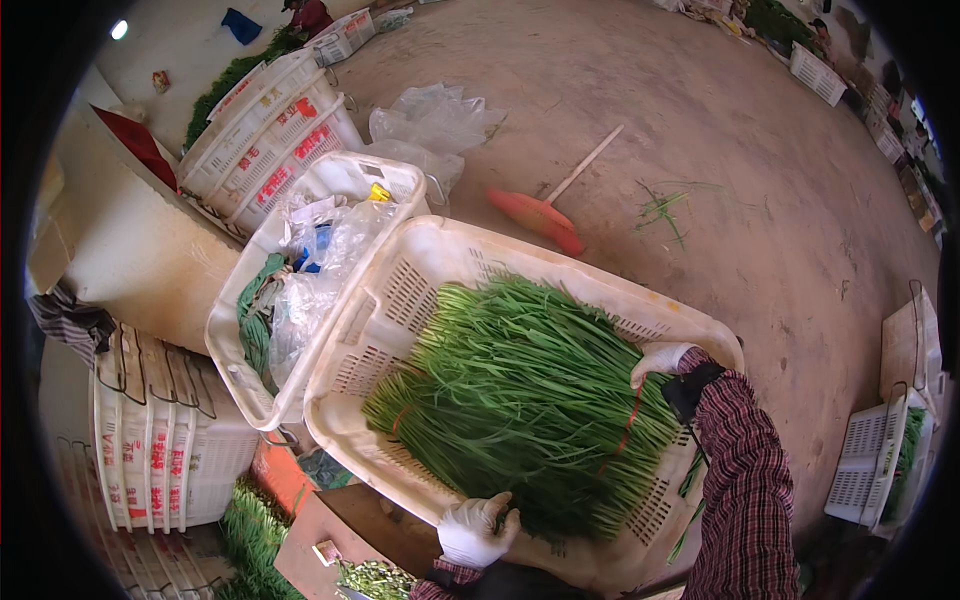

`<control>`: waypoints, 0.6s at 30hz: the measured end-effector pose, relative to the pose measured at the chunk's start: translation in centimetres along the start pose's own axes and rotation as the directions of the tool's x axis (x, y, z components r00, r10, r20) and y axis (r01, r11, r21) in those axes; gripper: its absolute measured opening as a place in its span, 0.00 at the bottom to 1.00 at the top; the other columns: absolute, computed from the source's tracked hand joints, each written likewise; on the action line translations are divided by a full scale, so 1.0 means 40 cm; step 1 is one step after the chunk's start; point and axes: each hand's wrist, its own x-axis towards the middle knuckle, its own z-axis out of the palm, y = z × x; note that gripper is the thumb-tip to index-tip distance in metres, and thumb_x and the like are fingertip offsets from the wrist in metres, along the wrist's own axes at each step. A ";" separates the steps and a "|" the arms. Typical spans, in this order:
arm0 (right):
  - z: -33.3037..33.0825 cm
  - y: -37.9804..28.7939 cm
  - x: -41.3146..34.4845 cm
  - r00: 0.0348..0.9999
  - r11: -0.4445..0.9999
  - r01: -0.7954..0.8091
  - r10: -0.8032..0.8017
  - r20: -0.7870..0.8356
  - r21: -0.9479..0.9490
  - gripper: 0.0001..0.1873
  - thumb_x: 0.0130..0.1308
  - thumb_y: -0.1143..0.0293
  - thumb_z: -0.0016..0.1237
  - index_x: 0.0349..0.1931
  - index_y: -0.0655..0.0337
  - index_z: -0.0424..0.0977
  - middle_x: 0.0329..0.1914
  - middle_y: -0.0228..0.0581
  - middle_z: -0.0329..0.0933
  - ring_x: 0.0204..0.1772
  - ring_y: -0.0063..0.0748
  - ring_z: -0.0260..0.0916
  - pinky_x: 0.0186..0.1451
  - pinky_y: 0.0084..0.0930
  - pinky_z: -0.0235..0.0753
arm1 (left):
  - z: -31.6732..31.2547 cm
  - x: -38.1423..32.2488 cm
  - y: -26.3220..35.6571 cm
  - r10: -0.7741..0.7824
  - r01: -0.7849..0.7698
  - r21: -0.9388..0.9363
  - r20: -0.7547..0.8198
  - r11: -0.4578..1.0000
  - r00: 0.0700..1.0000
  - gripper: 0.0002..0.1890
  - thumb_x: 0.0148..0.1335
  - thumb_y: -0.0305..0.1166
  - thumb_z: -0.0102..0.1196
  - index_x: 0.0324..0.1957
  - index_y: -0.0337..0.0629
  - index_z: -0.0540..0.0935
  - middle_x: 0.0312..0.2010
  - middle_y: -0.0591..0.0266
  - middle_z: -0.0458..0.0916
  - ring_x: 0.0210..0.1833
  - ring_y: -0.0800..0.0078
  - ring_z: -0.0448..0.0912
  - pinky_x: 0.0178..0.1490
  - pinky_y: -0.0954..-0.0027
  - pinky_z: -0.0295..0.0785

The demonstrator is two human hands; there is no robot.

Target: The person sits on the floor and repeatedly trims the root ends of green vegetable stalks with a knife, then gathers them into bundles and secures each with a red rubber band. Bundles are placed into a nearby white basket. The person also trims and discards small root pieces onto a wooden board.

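A white plastic crate (pixel 540 238) lies before me, holding garlic chives (pixel 517 337) in bundles. Red bands tie some of them, one near the left end and another toward the right. My right hand (pixel 661 360), in a white glove, touches the leaves beside the crate's right wall; its fingers are partly hidden, so its grip is unclear. At the near rim, my gloved left hand (pixel 476 531) has its fingers bent over the edge of the greens. A gap shows between thumb and fingers, with nothing visible held there.
Beside it stands a crate (pixel 225 330) of plastic bags and cloth. Stacked crates (pixel 277 135) and more stacked crates (pixel 161 442) are at left. A red broom (pixel 536 217) lies on the floor beyond. Cut stems (pixel 375 577) lie near my left arm. Crates (pixel 874 450) stand at right.
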 end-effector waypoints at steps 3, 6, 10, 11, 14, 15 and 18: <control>0.016 0.031 0.050 0.999 0.995 0.048 -0.048 -0.003 0.087 0.33 0.47 0.48 0.66 0.44 0.71 0.85 0.47 0.55 0.88 0.52 0.45 0.84 0.56 0.35 0.79 | -0.007 0.007 0.002 -0.013 0.013 0.003 0.050 1.000 0.999 0.16 0.58 0.38 0.70 0.48 0.49 0.86 0.27 0.65 0.86 0.28 0.62 0.85 0.34 0.58 0.78; 0.041 0.037 0.062 0.993 0.996 0.060 -0.054 -0.101 0.060 0.40 0.47 0.50 0.67 0.55 0.73 0.80 0.50 0.57 0.87 0.56 0.47 0.83 0.60 0.35 0.78 | -0.010 0.009 0.003 -0.010 0.009 0.012 0.040 1.000 0.999 0.15 0.59 0.39 0.70 0.47 0.48 0.86 0.28 0.64 0.87 0.29 0.62 0.85 0.34 0.58 0.79; 0.048 -0.021 -0.023 0.927 0.971 0.179 -0.221 -0.303 -0.159 0.52 0.48 0.51 0.69 0.70 0.76 0.66 0.59 0.60 0.83 0.61 0.50 0.80 0.65 0.37 0.77 | -0.004 0.002 -0.001 0.004 -0.002 0.034 -0.041 0.999 0.999 0.15 0.54 0.34 0.70 0.45 0.49 0.87 0.23 0.68 0.83 0.24 0.62 0.81 0.32 0.59 0.77; 0.043 -0.048 -0.049 0.917 0.963 0.159 -0.226 -0.328 -0.218 0.53 0.49 0.51 0.69 0.71 0.76 0.65 0.60 0.60 0.82 0.62 0.51 0.80 0.66 0.37 0.77 | -0.002 -0.001 0.000 -0.041 0.041 0.000 0.002 0.999 0.999 0.13 0.59 0.40 0.68 0.45 0.51 0.86 0.26 0.65 0.85 0.28 0.61 0.84 0.34 0.56 0.78; 0.039 -0.125 -0.125 0.954 0.945 -0.068 -0.031 -0.298 -0.319 0.49 0.57 0.48 0.67 0.71 0.73 0.66 0.66 0.60 0.79 0.66 0.52 0.79 0.68 0.40 0.78 | 0.000 -0.004 0.001 -0.013 0.015 0.055 -0.043 0.998 0.999 0.13 0.59 0.41 0.68 0.44 0.52 0.85 0.27 0.64 0.85 0.29 0.60 0.84 0.35 0.56 0.78; 0.041 -0.145 -0.138 0.936 0.906 -0.153 0.005 -0.352 -0.396 0.47 0.58 0.48 0.67 0.71 0.73 0.66 0.66 0.60 0.79 0.67 0.52 0.79 0.68 0.40 0.78 | 0.001 -0.004 0.002 -0.017 0.020 0.056 -0.043 0.998 0.999 0.13 0.59 0.41 0.68 0.44 0.52 0.85 0.27 0.64 0.85 0.30 0.60 0.84 0.35 0.56 0.78; 0.092 -0.160 -0.151 0.880 0.791 -0.235 -0.073 -0.469 -0.564 0.41 0.61 0.54 0.64 0.69 0.71 0.68 0.60 0.56 0.82 0.62 0.49 0.82 0.63 0.40 0.82 | 0.005 -0.006 0.001 -0.037 0.039 0.061 -0.035 0.997 0.999 0.13 0.59 0.41 0.68 0.44 0.52 0.85 0.27 0.64 0.85 0.30 0.60 0.84 0.35 0.56 0.79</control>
